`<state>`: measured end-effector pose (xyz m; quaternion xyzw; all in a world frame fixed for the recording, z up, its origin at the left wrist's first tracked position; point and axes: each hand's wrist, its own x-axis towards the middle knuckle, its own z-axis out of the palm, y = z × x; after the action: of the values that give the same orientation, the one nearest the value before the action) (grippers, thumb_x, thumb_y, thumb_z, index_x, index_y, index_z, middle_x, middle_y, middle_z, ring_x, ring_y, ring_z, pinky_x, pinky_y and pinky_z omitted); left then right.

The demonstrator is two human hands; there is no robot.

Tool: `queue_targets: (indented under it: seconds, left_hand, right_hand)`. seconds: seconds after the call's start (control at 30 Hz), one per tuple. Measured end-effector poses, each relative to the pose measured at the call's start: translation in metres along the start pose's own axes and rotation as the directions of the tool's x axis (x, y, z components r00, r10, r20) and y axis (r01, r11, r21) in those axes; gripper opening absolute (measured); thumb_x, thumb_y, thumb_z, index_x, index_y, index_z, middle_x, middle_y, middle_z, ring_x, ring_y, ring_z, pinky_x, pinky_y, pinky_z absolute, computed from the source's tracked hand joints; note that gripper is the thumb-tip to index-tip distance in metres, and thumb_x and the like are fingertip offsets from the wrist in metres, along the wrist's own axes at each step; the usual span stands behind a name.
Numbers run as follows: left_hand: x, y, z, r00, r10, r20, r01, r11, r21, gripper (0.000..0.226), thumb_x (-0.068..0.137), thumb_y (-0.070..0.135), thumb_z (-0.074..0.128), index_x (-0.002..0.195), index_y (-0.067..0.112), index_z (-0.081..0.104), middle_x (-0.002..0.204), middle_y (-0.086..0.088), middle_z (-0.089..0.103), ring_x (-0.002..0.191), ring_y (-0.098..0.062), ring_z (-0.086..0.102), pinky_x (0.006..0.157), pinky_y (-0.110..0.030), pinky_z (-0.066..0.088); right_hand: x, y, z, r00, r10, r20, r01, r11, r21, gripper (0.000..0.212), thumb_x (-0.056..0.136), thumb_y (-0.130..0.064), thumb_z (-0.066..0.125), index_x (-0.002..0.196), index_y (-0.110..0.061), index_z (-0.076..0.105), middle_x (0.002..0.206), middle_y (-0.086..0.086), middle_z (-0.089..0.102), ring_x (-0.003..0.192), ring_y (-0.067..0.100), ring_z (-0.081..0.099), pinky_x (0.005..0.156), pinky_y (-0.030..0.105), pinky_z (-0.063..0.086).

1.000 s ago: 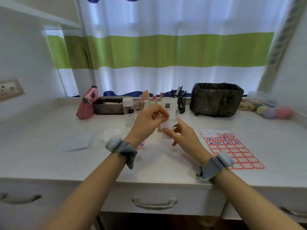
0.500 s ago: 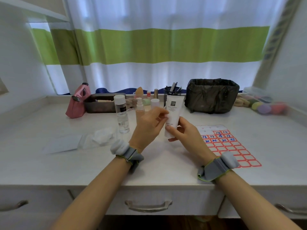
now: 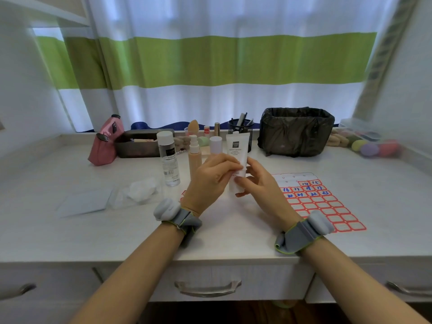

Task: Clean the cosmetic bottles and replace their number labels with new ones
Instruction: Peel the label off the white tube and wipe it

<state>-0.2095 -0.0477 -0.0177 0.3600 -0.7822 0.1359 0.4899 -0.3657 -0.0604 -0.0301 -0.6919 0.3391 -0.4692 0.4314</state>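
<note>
A white cleanser tube (image 3: 238,148) stands upright on its cap at the desk's middle. My left hand (image 3: 211,181) curls its fingers round the tube's left side. My right hand (image 3: 259,183) pinches its lower right side with thumb and fingers. The tube's lower half is hidden by both hands. Left of it stand a beige pump bottle (image 3: 194,157), a clear bottle with a white cap (image 3: 168,157) and a small white-capped bottle (image 3: 215,144). A sheet of red-framed number labels (image 3: 320,202) lies flat to the right.
A crumpled white wipe (image 3: 142,191) and a clear packet (image 3: 84,202) lie at the left. At the back stand a pink pouch (image 3: 105,142), a dark tray (image 3: 140,143), a pen cup (image 3: 242,129), a black-lined bin (image 3: 295,132) and coloured sponges (image 3: 371,146).
The view has tilted and shifted, bringing the tube and the other bottles clearly into sight. Both hands stay on the tube, which now stands a little more upright.
</note>
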Motion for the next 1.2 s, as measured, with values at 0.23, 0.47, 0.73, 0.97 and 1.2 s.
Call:
queue_targets:
  seconds: [0.23,0.47,0.73,0.97,1.2]
  left_hand:
    - [-0.0006,-0.0066,-0.0005,0.995,-0.096,-0.039,0.096,0.995,-0.017,0.022,0.088,0.014,0.056,0.098,0.002,0.071,0.095,-0.012,0.060,0.093,-0.015,0.054,0.083,-0.025,0.050]
    - [-0.0031,0.0016,0.0006,0.994,-0.034,0.106,0.043,0.996,-0.082,0.021,0.088,0.014,0.056,0.098,0.005,0.071,0.089,-0.008,0.056,0.083,-0.003,0.046,0.077,-0.007,0.040]
    - [-0.0017,-0.0056,-0.0004,0.984,-0.170,-0.045,0.166,0.983,-0.079,0.023,0.088,0.018,0.056,0.102,0.008,0.071,0.088,-0.007,0.057,0.082,-0.008,0.048,0.074,-0.012,0.041]
    - [-0.0037,0.0007,0.0012,0.993,-0.089,0.074,0.097,0.989,-0.113,0.014,0.085,0.006,0.063,0.096,0.002,0.071,0.090,0.000,0.055,0.082,0.004,0.046,0.071,-0.005,0.038]
    - [-0.0009,-0.0033,-0.0013,0.981,-0.180,-0.065,0.175,0.981,-0.087,0.012,0.083,-0.002,0.062,0.091,0.001,0.071,0.085,-0.010,0.059,0.082,0.007,0.044,0.074,-0.002,0.035]
  right_hand:
    - [-0.0019,-0.0002,0.0002,0.999,0.011,0.039,-0.010,1.000,-0.025,0.049,0.093,-0.012,0.055,0.138,-0.021,0.040,0.114,0.002,0.060,0.095,0.020,0.064,0.072,0.035,0.059]
    - [0.0008,0.0018,-0.0036,1.000,-0.013,-0.006,0.013,0.997,-0.074,0.047,0.096,-0.013,0.051,0.140,-0.022,0.038,0.120,-0.002,0.057,0.100,0.018,0.063,0.072,0.033,0.059]
    - [-0.0008,0.0033,-0.0002,0.997,0.026,0.079,-0.019,0.996,-0.088,0.039,0.093,-0.012,0.053,0.124,-0.034,0.044,0.107,-0.005,0.059,0.096,0.029,0.062,0.063,0.026,0.055]
    - [0.0000,0.0064,-0.0008,0.999,0.007,0.037,-0.004,0.996,-0.091,0.056,0.082,-0.031,0.048,0.137,-0.022,0.042,0.121,0.000,0.060,0.098,0.022,0.064,0.064,0.026,0.051]
    - [-0.0017,0.0041,0.0005,0.997,0.021,0.079,-0.015,0.996,-0.083,0.050,0.080,-0.030,0.050,0.130,-0.032,0.042,0.116,0.001,0.059,0.096,0.027,0.063,0.063,0.028,0.053]
